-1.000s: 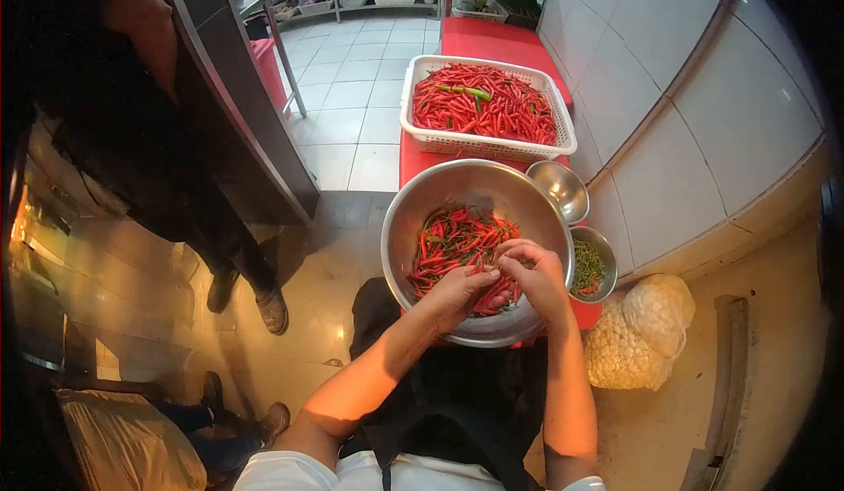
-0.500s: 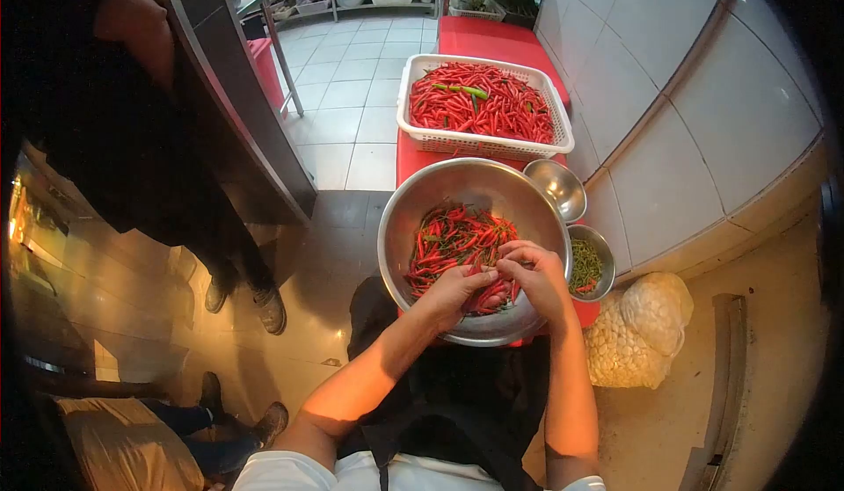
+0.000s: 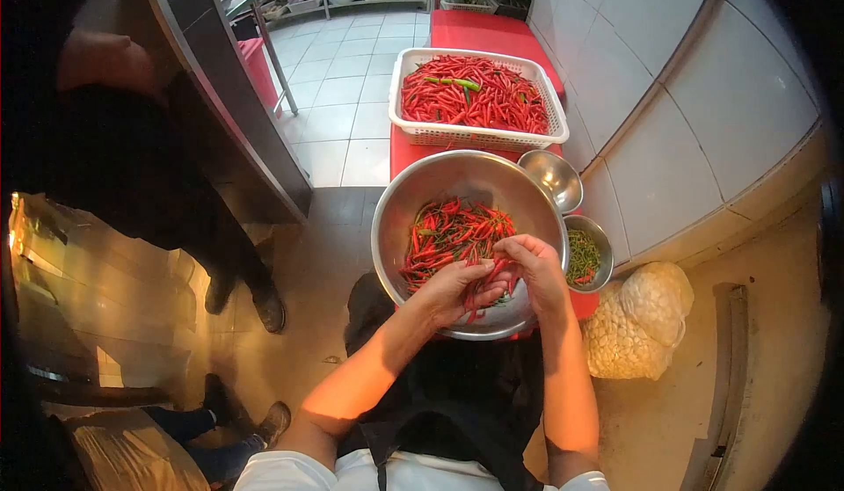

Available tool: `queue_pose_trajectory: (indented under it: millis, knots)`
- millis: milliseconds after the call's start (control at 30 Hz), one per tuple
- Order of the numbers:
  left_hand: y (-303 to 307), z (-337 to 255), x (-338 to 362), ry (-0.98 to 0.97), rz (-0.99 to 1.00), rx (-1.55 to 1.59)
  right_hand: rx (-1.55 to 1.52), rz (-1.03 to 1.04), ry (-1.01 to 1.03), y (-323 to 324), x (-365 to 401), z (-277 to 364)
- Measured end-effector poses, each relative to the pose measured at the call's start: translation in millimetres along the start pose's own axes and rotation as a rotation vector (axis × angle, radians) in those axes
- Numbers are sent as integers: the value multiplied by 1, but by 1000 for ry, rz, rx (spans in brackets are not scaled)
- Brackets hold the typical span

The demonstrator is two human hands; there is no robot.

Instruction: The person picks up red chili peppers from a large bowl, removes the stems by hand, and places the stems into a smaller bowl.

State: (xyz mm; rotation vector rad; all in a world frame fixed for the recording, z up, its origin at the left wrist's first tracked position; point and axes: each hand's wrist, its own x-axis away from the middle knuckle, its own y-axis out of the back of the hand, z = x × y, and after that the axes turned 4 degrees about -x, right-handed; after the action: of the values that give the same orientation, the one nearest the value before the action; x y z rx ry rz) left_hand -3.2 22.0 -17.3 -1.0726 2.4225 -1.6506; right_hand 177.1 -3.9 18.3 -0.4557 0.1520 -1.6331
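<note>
A large steel bowl (image 3: 396, 183) holds a heap of red chillies (image 3: 448, 232) with green stems. Over its near right part, my left hand (image 3: 457, 290) is curled around several red chillies. My right hand (image 3: 534, 267) is beside it, thumb and forefinger pinched at the chillies near the left fingertips. Right of the bowl, a small steel bowl (image 3: 605, 236) contains green stems and a few red bits. Behind that one is another small steel bowl (image 3: 552, 174). A white basket (image 3: 475, 135) full of red chillies, a long green one on top, stands beyond the large bowl.
The containers stand on a red surface (image 3: 492, 34) along a tiled wall (image 3: 686, 130). A bag of pale pieces (image 3: 629, 333) lies at the right. One person in dark clothes (image 3: 114, 157) stands at the left; another person's legs (image 3: 229, 447) show lower left.
The view has shifted slightly. My hands have moved a little apart at the fingertips, and more red chillies show in my left hand.
</note>
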Motion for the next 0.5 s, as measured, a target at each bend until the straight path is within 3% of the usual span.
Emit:
queue_pose_trajectory:
  millis: [133,300,400,500]
  knots:
    - [5,-1,-1,-31,-36,-1,157,-206,167,11,-5,-6]
    - [9,-11,3,-98,-73,11,327,-298,189,28,2,3]
    - [19,-20,3,-157,-63,-9,1019,-409,654,27,6,2]
    - [22,-27,6,-201,-61,-6,1300,-444,828,5,19,11]
